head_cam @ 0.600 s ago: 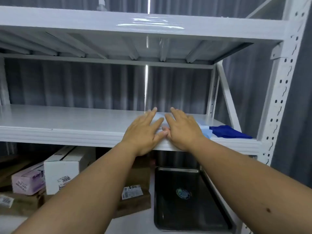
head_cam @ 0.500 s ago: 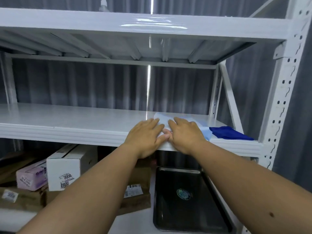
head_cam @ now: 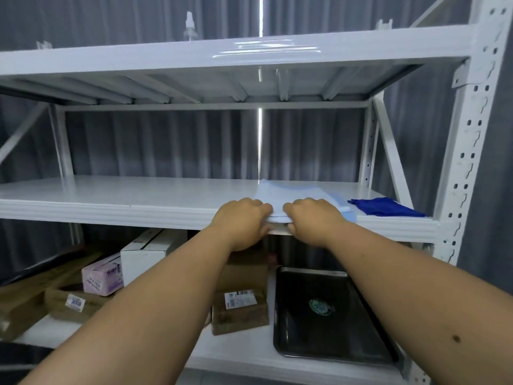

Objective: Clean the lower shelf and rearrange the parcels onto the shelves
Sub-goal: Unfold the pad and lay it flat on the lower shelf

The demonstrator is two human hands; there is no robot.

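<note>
Fingers that were lying flat on the pale blue cloth (head_cam: 291, 193) a moment ago are now curling over its near edge: the left hand (head_cam: 241, 220) and the right hand (head_cam: 313, 218) are both gripping the folded fabric where it is overhanging the lip of the middle shelf (head_cam: 111, 201), thumbs tucked underneath. To me that is reading as pressing having ended and picking up beginning, the cloth probably being taken down for wiping the lower shelf (head_cam: 244, 348).

The cloth is sitting toward the right end of the middle shelf, its near edge running along the shelf front and its folded body reaching back toward the grey curtain; which way is longer I cannot tell, since the hands are covering the front. A dark blue cloth (head_cam: 385, 207) is lying just beside it on the right.

Below, the brown parcels (head_cam: 238, 309), a white box (head_cam: 147, 254) and a pink box (head_cam: 101, 277) are crowding the lower shelf beside a black tray (head_cam: 327, 315), so rearranging is not yet done.
</note>
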